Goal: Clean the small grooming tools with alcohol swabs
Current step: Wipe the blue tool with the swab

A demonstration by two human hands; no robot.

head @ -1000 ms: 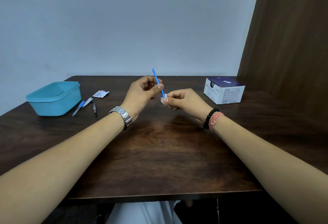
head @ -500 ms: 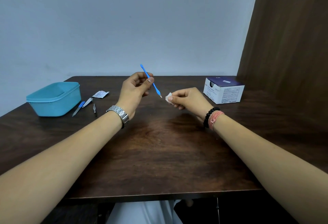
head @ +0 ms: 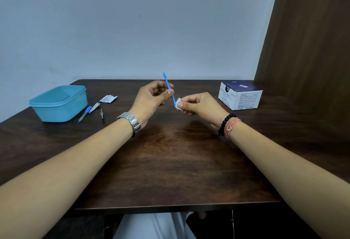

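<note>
Where white swab [head: 178,104] folds, slim stick [head: 169,88] enters.

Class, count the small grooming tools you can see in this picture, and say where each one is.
4. A blue stick in the left hand; a blue-handled file, a nail clipper and a small metal tool beside the tub, which may hide more.

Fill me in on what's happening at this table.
A person is cleaning grooming tools. The left hand pinches a thin blue stick tool, while the right hand pinches a white swab around its lower end. A nail file, nail clipper and tweezers lie on the table beside a teal tub, with an opened sachet. A swab box sits right.
</note>
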